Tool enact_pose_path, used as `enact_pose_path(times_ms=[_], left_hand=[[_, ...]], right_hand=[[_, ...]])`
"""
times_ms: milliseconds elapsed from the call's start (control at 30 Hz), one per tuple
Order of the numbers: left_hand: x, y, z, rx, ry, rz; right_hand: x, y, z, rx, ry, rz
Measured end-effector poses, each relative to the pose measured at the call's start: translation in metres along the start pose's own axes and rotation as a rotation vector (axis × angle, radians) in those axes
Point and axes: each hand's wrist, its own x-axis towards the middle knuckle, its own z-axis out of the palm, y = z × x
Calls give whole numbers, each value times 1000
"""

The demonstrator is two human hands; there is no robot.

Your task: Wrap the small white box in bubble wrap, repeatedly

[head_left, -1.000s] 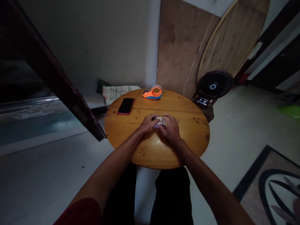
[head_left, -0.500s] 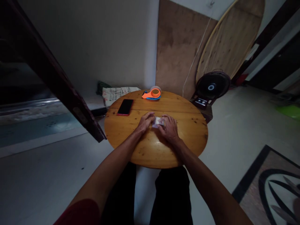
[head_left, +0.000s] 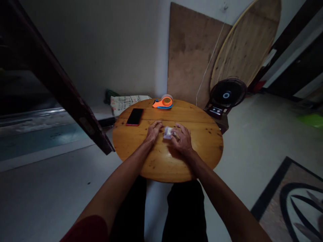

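A small, shiny, whitish-purple packet (head_left: 167, 133) lies on the round wooden table (head_left: 131, 144); what is inside it I cannot make out. My right hand (head_left: 183, 138) is at the packet's right side, its thumb and forefinger around that edge and the other fingers loosely curved. To the left, a small gap separates my left hand (head_left: 153, 131) from the packet. That hand rests on its side on the tabletop with its fingers stretched out, holding nothing.
An orange and blue tape dispenser (head_left: 163, 102) stands at the table's far edge. A dark-screened phone (head_left: 135, 117) with a red edge lies at the left. Beyond the right rim is a black round fan (head_left: 227, 94). A printed sack (head_left: 123, 102) sits behind the table.
My left hand has let go of the packet and moved a little left. The fingers of my right hand have lifted and spread somewhat, uncovering more of the packet.
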Motion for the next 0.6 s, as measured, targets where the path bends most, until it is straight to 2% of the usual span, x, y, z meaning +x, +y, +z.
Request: enact_pose_path(times_ms=[200,333,433,600], left_hand=[[0,-1,2,-33,28,-41],[0,-3,1,-27,30,-18],[-3,-1,-1,42,-18,75],[-14,4,0,280,-189,315]], right_hand=[[1,0,0,-105,-37,-57],[1,0,0,-109,-45,-65],[2,1,1,-106,-44,-54],[2,2,1,-79,-49,-30]])
